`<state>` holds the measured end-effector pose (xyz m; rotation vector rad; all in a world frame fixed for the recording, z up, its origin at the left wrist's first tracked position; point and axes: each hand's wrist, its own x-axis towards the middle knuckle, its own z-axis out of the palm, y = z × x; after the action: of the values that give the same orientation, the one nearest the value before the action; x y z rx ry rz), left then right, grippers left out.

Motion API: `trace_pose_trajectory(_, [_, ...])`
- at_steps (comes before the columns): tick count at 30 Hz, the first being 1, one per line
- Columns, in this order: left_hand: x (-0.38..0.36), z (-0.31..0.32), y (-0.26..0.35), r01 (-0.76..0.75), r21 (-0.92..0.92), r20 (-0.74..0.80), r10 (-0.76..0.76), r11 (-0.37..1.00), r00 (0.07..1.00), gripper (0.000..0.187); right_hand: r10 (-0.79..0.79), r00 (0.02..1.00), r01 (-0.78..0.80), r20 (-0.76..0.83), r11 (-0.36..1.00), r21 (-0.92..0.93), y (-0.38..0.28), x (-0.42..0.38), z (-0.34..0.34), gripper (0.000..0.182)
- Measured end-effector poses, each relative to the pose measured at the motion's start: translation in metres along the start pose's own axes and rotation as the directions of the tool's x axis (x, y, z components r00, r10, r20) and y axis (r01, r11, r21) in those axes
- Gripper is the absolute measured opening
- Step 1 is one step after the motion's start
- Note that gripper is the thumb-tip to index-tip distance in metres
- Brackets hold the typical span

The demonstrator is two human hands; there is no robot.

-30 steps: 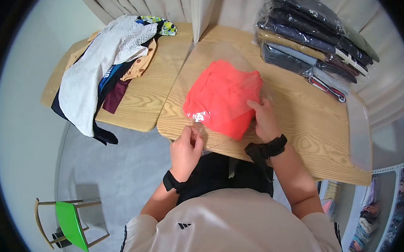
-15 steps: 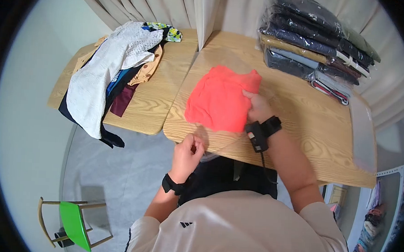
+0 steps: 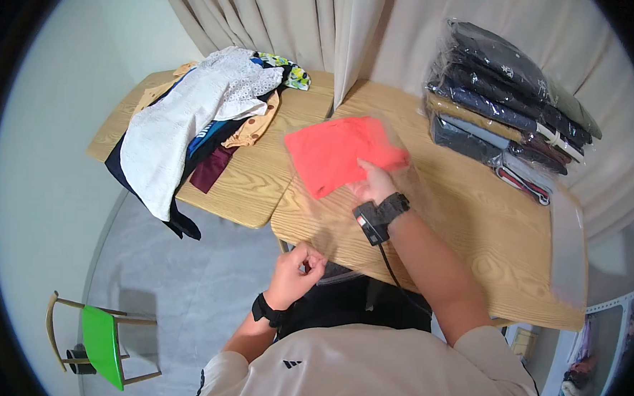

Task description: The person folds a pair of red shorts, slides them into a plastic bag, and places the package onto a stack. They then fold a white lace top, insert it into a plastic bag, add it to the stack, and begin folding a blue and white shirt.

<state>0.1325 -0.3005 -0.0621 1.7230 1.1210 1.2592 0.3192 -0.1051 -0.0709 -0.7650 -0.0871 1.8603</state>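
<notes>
A folded coral-red garment point(image 3: 337, 152) is over the wooden table, with thin clear plastic around it. My right hand point(image 3: 375, 183) grips its near edge, thumb on top and the other fingers hidden beneath. At the table's front edge, my left hand point(image 3: 297, 269) is curled with its fingertips pinched together. It seems to hold an edge of the clear plastic, which is hard to make out. Both wrists wear black straps, and a small device with a cable sits on the right one.
Loose clothes, with a white lace garment point(image 3: 170, 133) on top, lie on the left table point(image 3: 252, 195). Bagged folded clothes point(image 3: 508, 100) are stacked at the back right. Flat clear bags point(image 3: 569, 247) lie at the right edge. A green chair point(image 3: 103, 344) stands lower left.
My right hand has moved left and turned the coral garment, which now lies at a different angle within the plastic. My left hand stays pinched near the table edge. The camera view has shifted slightly.
</notes>
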Motion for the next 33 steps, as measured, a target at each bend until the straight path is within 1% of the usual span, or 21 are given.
trace_pose_trajectory(2, [0.002,-0.001,0.003,-0.025,-0.009,0.002,0.025,1.000,1.000,0.008,-0.151,0.986,0.153,0.073,0.988,-0.014,-0.001,0.026,-0.004,0.033])
trace_pose_trajectory(6, [0.000,-0.005,0.000,-0.008,-0.017,-0.018,0.007,1.000,1.000,0.008,-0.049,0.994,0.051,0.102,0.999,-0.017,0.000,0.033,-0.003,0.032])
trace_pose_trajectory(8, [-0.001,-0.007,0.003,0.014,-0.021,0.003,-0.014,1.000,1.000,0.009,-0.272,0.961,0.270,0.041,0.961,0.056,0.009,0.025,-0.005,0.034])
trace_pose_trajectory(9, [-0.002,-0.007,0.002,0.016,-0.021,0.005,-0.015,1.000,1.000,0.009,-0.272,0.962,0.270,0.038,0.961,0.057,0.012,0.025,-0.004,0.034])
trace_pose_trajectory(11, [-0.006,-0.007,-0.002,0.039,-0.062,0.001,-0.039,0.997,0.999,0.007,-0.380,0.918,0.393,-0.113,0.908,0.144,0.016,0.024,-0.005,0.033])
trace_pose_trajectory(12, [-0.007,-0.008,-0.004,0.043,-0.064,0.009,-0.043,0.997,0.999,0.007,-0.381,0.917,0.396,-0.120,0.907,0.146,0.016,0.019,-0.005,0.033])
trace_pose_trajectory(14, [-0.006,-0.010,-0.007,0.035,-0.065,-0.016,-0.036,0.997,0.999,0.009,-0.393,0.918,0.391,0.048,0.919,0.045,0.014,0.009,-0.004,0.035])
trace_pose_trajectory(15, [-0.007,-0.011,-0.008,0.036,-0.067,-0.009,-0.037,0.997,0.999,0.009,-0.396,0.917,0.394,0.042,0.918,0.046,0.008,-0.005,0.003,0.035])
trace_pose_trajectory(16, [-0.007,-0.012,-0.008,0.035,-0.066,-0.011,-0.036,0.997,0.999,0.008,-0.098,0.995,0.097,-0.013,0.995,-0.020,0.000,-0.024,0.013,0.036])
trace_pose_trajectory(17, [-0.008,-0.013,-0.009,0.034,-0.064,-0.014,-0.035,0.997,0.999,0.007,0.207,0.975,-0.213,-0.085,0.975,-0.066,-0.005,-0.035,0.017,0.037])
trace_pose_trajectory(20, [-0.009,-0.014,-0.010,0.013,-0.053,-0.010,-0.013,0.999,1.000,0.007,0.074,0.996,-0.076,-0.050,0.996,-0.036,0.003,-0.026,0.002,0.037])
trace_pose_trajectory(21, [-0.010,-0.014,-0.010,0.017,-0.053,-0.003,-0.017,0.998,1.000,0.007,0.074,0.996,-0.075,-0.054,0.997,-0.030,0.006,-0.030,0.004,0.037])
trace_pose_trajectory(23, [-0.009,-0.016,-0.011,0.003,-0.029,0.039,-0.002,1.000,0.999,0.011,-0.035,0.999,0.036,0.022,0.999,-0.018,0.007,-0.036,0.010,0.033])
trace_pose_trajectory(24, [-0.010,-0.017,-0.010,0.007,-0.028,0.042,-0.005,1.000,0.999,0.011,-0.034,0.999,0.035,0.020,0.999,-0.015,0.009,-0.038,-0.001,0.033])
trace_pose_trajectory(25, [-0.011,-0.021,-0.010,-0.032,-0.048,0.043,0.034,0.998,0.999,0.013,0.059,0.973,-0.019,0.225,0.985,-0.172,0.015,-0.043,-0.023,0.029])
trace_pose_trajectory(26, [-0.011,-0.026,-0.010,-0.071,-0.067,0.043,0.074,0.995,0.996,0.015,0.177,0.898,-0.036,0.404,0.942,-0.333,0.021,-0.051,-0.041,0.026])
trace_pose_trajectory(27, [-0.011,-0.031,-0.012,-0.068,-0.068,0.047,0.072,0.995,0.996,0.015,0.242,0.807,0.217,0.539,0.726,-0.652,0.025,-0.076,-0.045,0.027])
trace_pose_trajectory(28, [-0.012,-0.035,-0.015,-0.015,-0.082,0.000,0.015,0.997,1.000,0.016,0.367,0.705,0.485,0.607,0.375,-0.790,0.025,-0.113,-0.037,0.028])
trace_pose_trajectory(30, [-0.010,-0.043,-0.022,0.113,-0.080,-0.078,-0.120,0.990,0.990,0.021,0.631,0.630,0.391,0.453,0.245,-0.887,0.012,-0.186,-0.006,0.033])
trace_pose_trajectory(31, [-0.004,-0.045,-0.018,0.129,-0.076,-0.102,-0.136,0.989,0.985,0.022,0.683,0.564,0.542,0.464,0.118,-0.832,-0.002,-0.208,0.014,0.030])
trace_pose_trajectory(33, [0.013,-0.049,-0.012,0.199,-0.070,-0.124,-0.207,0.977,0.971,0.026,0.695,0.704,0.153,0.147,0.053,-0.987,-0.040,-0.228,0.040,0.025])
